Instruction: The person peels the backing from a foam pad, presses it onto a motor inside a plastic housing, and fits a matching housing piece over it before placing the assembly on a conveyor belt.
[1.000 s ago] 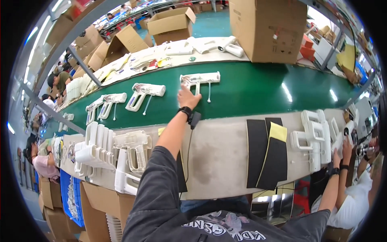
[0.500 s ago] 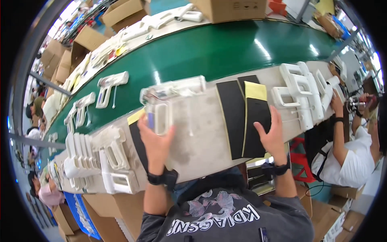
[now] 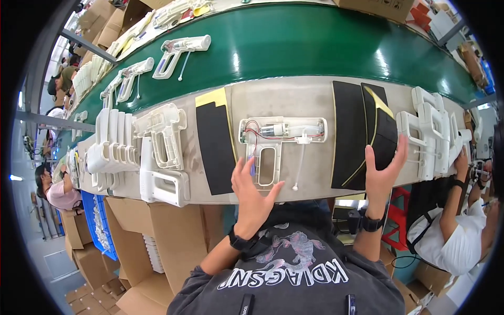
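A white gun-shaped plastic housing half (image 3: 315,131) lies on the grey table in front of me, its inside facing up with a motor, red wires and a thin white rod hanging down. My left hand (image 3: 254,197) is at its handle loop, fingers and thumb spread apart and not closed round it; whether the fingertips touch it I cannot tell. My right hand (image 3: 384,170) grips a black foam sheet (image 3: 386,131) with a yellow corner between thumb and fingers, so that the sheet bows upward. Under and beside it lies another black sheet (image 3: 346,136).
Another black and yellow sheet (image 3: 214,147) lies left of the housing. White housing shells (image 3: 113,152) are stacked at the left, more shells (image 3: 428,131) at the right. Behind runs a green conveyor (image 3: 283,47) carrying housings (image 3: 178,52). A co-worker (image 3: 451,231) sits at the right.
The housing half, blurred before, now lies still on the table. My right hand has closed in on the foam sheet, which was flat and is now bowed. The view has shifted.
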Tool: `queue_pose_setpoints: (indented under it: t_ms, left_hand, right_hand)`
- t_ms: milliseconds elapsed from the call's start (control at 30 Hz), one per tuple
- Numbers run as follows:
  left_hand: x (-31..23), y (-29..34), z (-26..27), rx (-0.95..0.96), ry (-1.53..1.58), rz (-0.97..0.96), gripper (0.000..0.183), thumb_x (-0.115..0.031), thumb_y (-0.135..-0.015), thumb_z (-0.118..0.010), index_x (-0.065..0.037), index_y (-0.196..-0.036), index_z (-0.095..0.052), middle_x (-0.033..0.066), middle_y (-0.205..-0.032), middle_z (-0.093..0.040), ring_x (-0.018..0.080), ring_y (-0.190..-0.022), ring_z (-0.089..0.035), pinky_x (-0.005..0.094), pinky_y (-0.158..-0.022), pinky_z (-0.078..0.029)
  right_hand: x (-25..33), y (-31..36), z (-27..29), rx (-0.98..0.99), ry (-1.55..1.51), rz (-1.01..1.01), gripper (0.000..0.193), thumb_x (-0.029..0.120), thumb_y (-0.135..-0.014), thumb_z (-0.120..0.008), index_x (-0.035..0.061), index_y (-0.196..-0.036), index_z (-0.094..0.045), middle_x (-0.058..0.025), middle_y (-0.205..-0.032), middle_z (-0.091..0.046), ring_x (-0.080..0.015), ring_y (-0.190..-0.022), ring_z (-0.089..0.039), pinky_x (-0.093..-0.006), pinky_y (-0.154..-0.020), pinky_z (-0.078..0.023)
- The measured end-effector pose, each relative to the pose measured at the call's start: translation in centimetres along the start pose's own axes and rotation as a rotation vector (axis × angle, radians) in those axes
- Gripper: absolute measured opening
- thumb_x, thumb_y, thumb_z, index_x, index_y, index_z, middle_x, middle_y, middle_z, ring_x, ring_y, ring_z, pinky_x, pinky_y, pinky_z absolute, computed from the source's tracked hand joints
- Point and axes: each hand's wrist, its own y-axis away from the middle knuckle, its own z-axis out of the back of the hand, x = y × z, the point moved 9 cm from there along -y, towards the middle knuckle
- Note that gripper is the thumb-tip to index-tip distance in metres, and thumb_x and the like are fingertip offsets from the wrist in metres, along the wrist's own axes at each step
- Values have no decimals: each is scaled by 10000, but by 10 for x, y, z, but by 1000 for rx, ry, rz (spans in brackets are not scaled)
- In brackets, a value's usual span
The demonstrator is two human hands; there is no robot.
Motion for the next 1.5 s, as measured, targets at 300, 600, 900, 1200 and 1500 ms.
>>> queue_pose_setpoints:
  t_ms: [300,600,900,1200,1500]
  left_hand:
    - [-35,-102,0,124,-12,-473,343,-139,-848,-759,-117,-1180,-675,33,-1188,-651,278,-1143,-570,422,-1007,-408]
    - [-29,-124,-36,284,-93,-516,267,-118,-855,-737,-124,-1114,-674,32,-1061,-618,263,-1082,-569,444,-1022,-368]
    - [-34,-129,-39,369,-38,-574,257,-117,-846,-743,-116,-1096,-683,36,-1045,-638,253,-1066,-576,415,-1022,-372]
    - [-33,-135,-41,421,18,-564,297,-127,-789,-787,-105,-1070,-694,30,-1067,-673,252,-1076,-582,399,-1012,-372]
    - [-41,-127,-43,403,-60,-674,264,-84,-813,-755,-104,-1069,-695,28,-1025,-663,237,-1061,-586,412,-1007,-386]
  right_hand:
    - [66,9,5,148,-483,66,814,216,-821,-789,14,-1505,-397,-165,-1568,-367,-299,-1356,-443,-405,-1119,-351]
    - [49,21,-3,213,-471,40,790,259,-826,-782,26,-1490,-423,-173,-1557,-386,-298,-1379,-433,-409,-1096,-378]
    - [35,18,-16,241,-496,-29,725,250,-850,-768,16,-1462,-457,-170,-1542,-406,-295,-1370,-449,-401,-1098,-382]
    - [37,12,-20,268,-466,-28,722,209,-868,-736,29,-1495,-427,-120,-1511,-444,-259,-1330,-474,-390,-1125,-367]
    - [33,9,-21,279,-483,-43,686,221,-878,-730,16,-1469,-449,-135,-1528,-427,-260,-1361,-461,-393,-1134,-360]
